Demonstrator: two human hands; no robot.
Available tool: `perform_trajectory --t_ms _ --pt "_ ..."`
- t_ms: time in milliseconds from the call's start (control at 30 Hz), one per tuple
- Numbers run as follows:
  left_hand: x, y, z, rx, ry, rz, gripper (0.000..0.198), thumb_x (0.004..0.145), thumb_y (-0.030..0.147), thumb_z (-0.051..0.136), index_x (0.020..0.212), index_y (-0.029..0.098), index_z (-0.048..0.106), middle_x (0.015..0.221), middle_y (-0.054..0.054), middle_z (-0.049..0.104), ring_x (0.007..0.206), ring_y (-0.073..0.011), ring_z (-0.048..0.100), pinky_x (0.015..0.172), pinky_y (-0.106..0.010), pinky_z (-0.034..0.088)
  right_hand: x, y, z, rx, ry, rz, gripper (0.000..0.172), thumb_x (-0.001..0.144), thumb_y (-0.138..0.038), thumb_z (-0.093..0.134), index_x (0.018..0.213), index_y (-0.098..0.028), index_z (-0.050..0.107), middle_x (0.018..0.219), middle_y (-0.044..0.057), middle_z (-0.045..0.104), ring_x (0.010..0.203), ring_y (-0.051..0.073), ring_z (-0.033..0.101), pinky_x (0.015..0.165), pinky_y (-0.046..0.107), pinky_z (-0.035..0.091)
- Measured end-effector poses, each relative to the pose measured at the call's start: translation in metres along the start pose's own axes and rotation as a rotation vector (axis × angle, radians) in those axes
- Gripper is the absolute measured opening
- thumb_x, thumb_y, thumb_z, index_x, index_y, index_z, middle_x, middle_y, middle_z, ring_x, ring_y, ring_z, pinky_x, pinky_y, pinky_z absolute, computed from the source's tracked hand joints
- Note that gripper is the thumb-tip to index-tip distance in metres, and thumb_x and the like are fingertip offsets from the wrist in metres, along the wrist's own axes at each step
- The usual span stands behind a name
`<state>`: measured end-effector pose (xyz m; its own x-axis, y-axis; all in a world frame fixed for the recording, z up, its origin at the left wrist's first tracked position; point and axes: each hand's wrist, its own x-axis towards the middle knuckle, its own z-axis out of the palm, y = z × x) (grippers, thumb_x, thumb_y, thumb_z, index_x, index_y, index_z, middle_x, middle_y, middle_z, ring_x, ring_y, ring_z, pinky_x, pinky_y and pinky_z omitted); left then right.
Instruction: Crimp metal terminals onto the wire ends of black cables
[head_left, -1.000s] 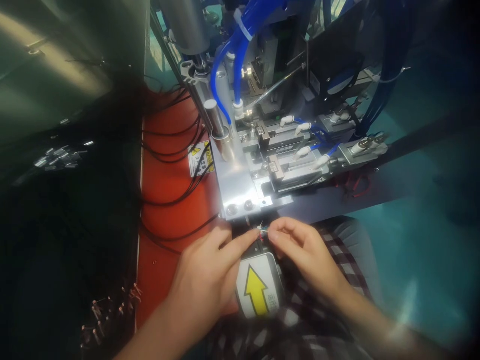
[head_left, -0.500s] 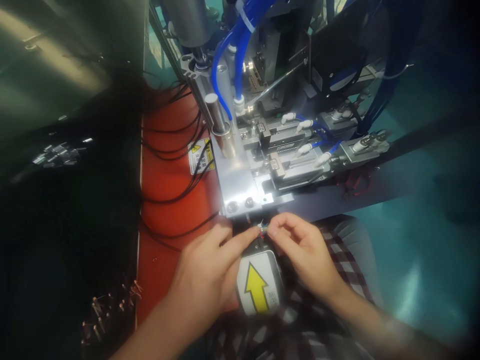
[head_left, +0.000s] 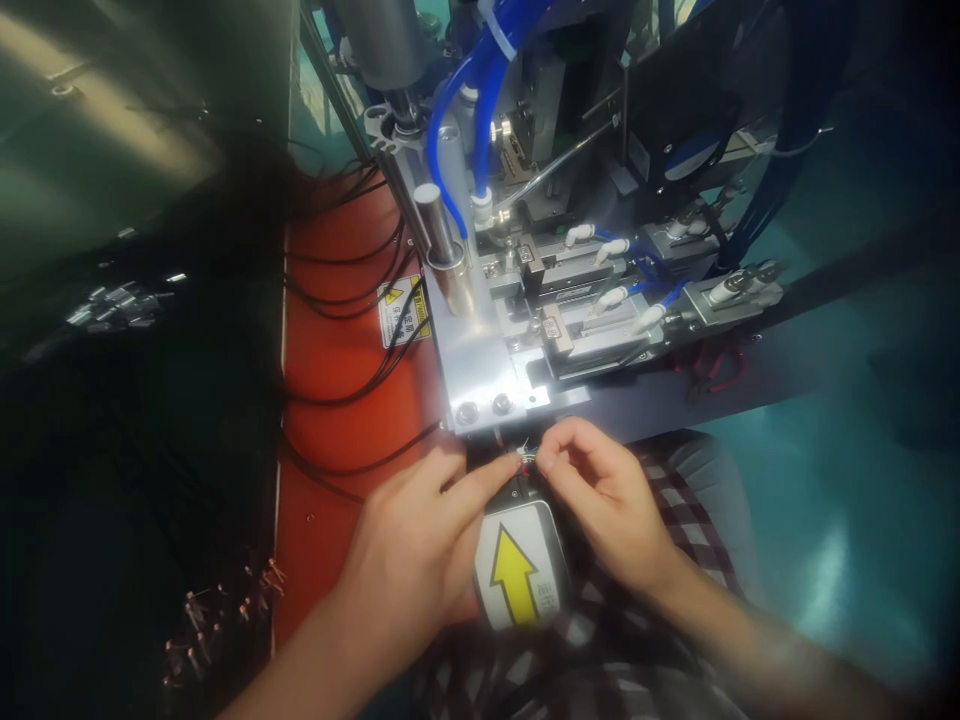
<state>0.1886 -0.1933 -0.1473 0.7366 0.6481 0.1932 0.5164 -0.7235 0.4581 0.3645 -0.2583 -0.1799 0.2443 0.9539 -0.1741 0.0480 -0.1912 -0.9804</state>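
Observation:
Between my two hands, just below the front edge of a metal machine plate [head_left: 487, 370], lies a small bundle of thin wires [head_left: 529, 457], some whitish, some green and red. My right hand [head_left: 604, 490] pinches the wires' right end between thumb and forefinger. From the left, my left hand [head_left: 420, 530] reaches in with one digit stretched to the wires' left end. Its other fingers are curled and partly hidden, so what it grips there is unclear. Below the wires sits a black-edged block with a white label and yellow arrow [head_left: 514, 570].
Cylinders with white fittings [head_left: 611, 298] and blue air hoses [head_left: 487, 110] rise behind the plate. Black cables [head_left: 352, 400] cross the red surface [head_left: 330, 330] at left. Small shiny pieces [head_left: 120, 305] and several copper-tipped wire pieces [head_left: 195, 640] lie on the dark area. Red-handled pliers [head_left: 724, 370] lie right.
The view has shifted very slightly. Both hands stay at the wires, and a little more of the wires shows between the fingertips.

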Motion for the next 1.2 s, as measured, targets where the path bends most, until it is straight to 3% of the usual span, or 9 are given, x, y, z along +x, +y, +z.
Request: perform_trajectory --t_ms 1200 --pt "0.0011 -0.0008 -0.0017 -0.011 0.003 -0.002 0.032 0.090 0.013 0.047 0.111 0.017 0.070 0.079 -0.004 0.058 0.067 -0.0124 0.057 0.052 -0.019 0.046 0.0026 -0.0053 0.0014 0.078 -0.009 0.135 0.018 0.089 -0.028 0.055 0.073 -0.020 0.053 0.066 -0.003 0.048 0.059 0.013 0.042 0.053 0.025 0.034"
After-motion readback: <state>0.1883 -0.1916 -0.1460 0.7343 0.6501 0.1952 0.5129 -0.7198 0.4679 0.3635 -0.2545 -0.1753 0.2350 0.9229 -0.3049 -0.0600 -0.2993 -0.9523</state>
